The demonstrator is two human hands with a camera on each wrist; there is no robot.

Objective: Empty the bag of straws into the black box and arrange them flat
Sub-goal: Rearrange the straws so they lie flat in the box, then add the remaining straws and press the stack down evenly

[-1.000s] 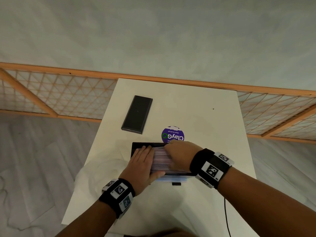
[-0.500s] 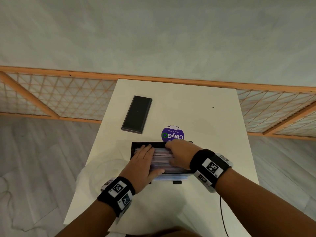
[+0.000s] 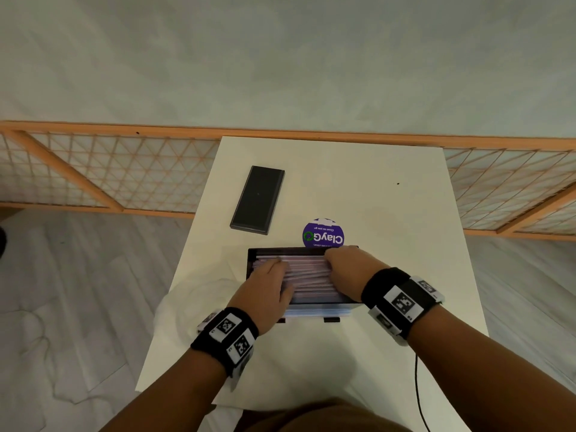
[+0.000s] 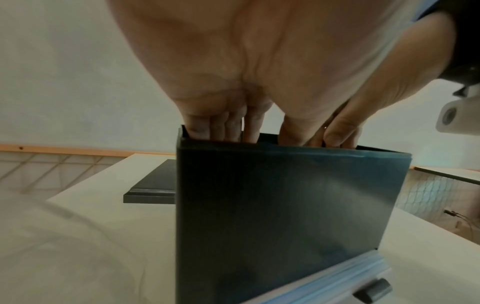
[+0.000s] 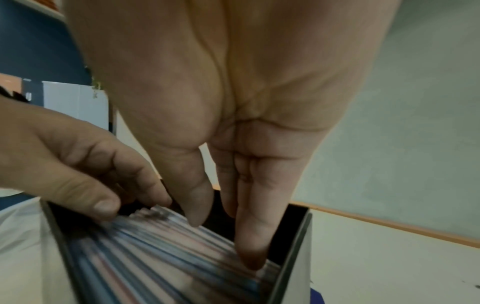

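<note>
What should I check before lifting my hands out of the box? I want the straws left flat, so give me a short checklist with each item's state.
1. Straws inside the black box: ok, they fill it between both hands.
2. Straws lying flat and parallel: ok where visible; the part under the hands cannot be told.
3. Left hand free to lift: ok, its fingers press on the straws and grip none.
4. Right hand free to lift: ok, its straight fingertips touch the straw ends by the box wall.
5. Bag fully emptied: cannot tell; the clear bag lies against the box's near side.
6. Lid within reach: ok, it lies on the table beyond the box.
</note>
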